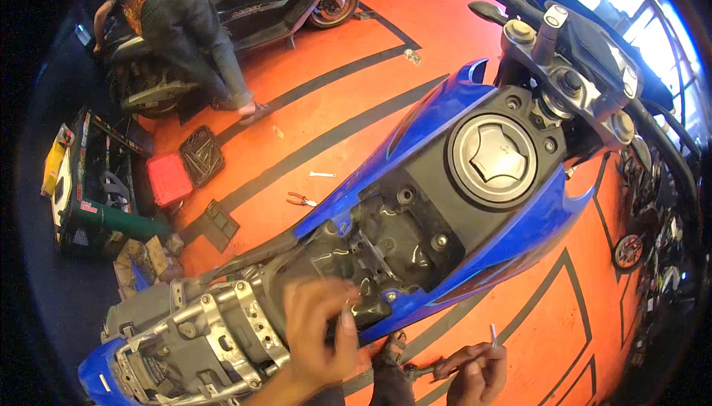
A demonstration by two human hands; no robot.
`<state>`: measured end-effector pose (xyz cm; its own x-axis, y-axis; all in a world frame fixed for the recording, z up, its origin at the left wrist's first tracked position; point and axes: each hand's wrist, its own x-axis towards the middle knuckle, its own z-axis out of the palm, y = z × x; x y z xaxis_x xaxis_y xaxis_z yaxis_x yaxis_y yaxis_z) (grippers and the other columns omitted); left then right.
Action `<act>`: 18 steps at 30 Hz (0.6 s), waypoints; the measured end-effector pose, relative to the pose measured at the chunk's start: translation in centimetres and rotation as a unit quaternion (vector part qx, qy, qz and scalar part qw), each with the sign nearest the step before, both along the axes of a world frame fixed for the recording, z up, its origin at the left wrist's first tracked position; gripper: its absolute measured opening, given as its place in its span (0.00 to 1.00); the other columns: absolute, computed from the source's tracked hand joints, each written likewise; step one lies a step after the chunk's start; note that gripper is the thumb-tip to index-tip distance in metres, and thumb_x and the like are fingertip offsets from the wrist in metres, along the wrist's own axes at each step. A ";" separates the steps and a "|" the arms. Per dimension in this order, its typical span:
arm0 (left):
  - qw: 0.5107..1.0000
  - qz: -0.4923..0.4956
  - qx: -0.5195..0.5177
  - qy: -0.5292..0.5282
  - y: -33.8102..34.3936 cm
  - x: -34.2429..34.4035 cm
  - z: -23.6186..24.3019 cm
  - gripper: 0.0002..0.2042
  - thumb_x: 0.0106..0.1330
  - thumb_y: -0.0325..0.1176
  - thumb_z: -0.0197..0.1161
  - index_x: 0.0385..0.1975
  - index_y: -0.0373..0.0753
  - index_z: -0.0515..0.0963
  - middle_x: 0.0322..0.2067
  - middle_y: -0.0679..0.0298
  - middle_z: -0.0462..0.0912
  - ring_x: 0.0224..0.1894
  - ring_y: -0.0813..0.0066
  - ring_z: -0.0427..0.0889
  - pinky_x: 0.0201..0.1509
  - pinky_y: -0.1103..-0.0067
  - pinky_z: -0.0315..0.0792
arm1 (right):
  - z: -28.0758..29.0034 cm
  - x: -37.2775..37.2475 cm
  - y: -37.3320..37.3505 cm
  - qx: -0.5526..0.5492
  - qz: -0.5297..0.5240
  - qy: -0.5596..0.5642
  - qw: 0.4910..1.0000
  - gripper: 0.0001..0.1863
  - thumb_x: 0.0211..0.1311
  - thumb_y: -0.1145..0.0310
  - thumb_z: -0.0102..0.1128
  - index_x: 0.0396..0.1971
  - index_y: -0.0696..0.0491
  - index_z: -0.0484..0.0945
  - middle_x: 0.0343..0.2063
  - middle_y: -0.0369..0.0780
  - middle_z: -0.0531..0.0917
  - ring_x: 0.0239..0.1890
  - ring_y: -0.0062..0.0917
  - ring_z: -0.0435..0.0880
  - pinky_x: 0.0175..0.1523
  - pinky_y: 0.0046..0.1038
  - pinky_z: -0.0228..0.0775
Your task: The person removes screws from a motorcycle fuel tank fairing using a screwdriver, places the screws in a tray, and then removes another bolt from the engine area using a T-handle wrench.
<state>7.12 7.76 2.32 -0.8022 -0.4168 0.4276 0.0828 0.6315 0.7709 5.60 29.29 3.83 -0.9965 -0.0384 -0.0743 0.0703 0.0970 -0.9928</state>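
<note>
In front of me stands a motorcycle with its seat off, its blue side panels [489, 258] around a black tank cover and a round silver fuel cap [495, 157]. My left hand [319, 324] hovers over the open seat area, beside the shiny black part [400, 243]. Its fingers are half curled and smeared by motion; whether anything is between the tips, I cannot make out. At the lower right, off the bike's near side, my right hand [478, 376] is closed around a slim metal tool [494, 334], whose silver end sticks up past the fingers; its kind is hidden.
Pliers [302, 199] and a wrench [322, 175] lie on the orange floor beyond the bike. A red case [169, 179] and a dark green toolbox [93, 213] stand at the left. Farther back, a person [185, 28] bends over a scooter [259, 13]. Handlebars [545, 46] jut at the upper right.
</note>
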 end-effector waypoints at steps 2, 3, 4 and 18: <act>0.993 -0.058 0.089 -0.043 2.5 2.5 1.5 0.08 0.62 0.23 0.58 0.39 0.34 0.81 0.34 0.54 0.83 0.34 0.57 0.81 0.43 0.68 0.74 | 2.0 -0.4 -3.6 -0.093 -0.047 0.035 0.994 0.11 0.72 0.68 0.52 0.34 0.61 0.71 0.17 0.43 0.81 0.17 0.25 0.78 0.25 0.27 0.71; 0.977 -0.131 0.123 -0.117 3.1 4.3 1.2 0.16 0.67 0.32 0.59 0.52 0.33 0.74 0.48 0.53 0.80 0.46 0.57 0.81 0.51 0.68 0.74 | 1.0 0.1 -1.2 -0.082 0.094 -0.064 0.990 0.17 0.76 0.63 0.50 0.54 0.60 0.68 0.36 0.50 0.83 0.32 0.30 0.84 0.38 0.30 0.78; 0.946 -0.210 0.157 -0.192 4.0 5.9 1.0 0.27 0.72 0.40 0.61 0.65 0.31 0.68 0.61 0.51 0.77 0.58 0.58 0.81 0.60 0.67 0.74 | 0.0 0.3 -2.0 -0.008 0.100 -0.017 0.995 0.16 0.76 0.64 0.48 0.53 0.60 0.67 0.32 0.48 0.84 0.27 0.27 0.83 0.32 0.24 0.76; 0.963 -0.007 0.088 -0.254 0.9 8.2 0.5 0.08 0.59 0.17 0.57 0.34 0.34 0.81 0.29 0.55 0.81 0.29 0.59 0.81 0.33 0.70 0.74 | 0.7 -2.4 -7.3 0.081 0.199 -0.159 0.964 0.15 0.73 0.70 0.52 0.24 0.60 0.74 0.22 0.44 0.86 0.20 0.23 0.84 0.26 0.25 0.76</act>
<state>15.36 8.69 2.87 -0.8949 -0.4353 -0.0978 -0.3263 0.4891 0.8089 3.23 21.95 4.48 -0.8313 -0.3755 -0.4098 0.2928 0.3309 -0.8971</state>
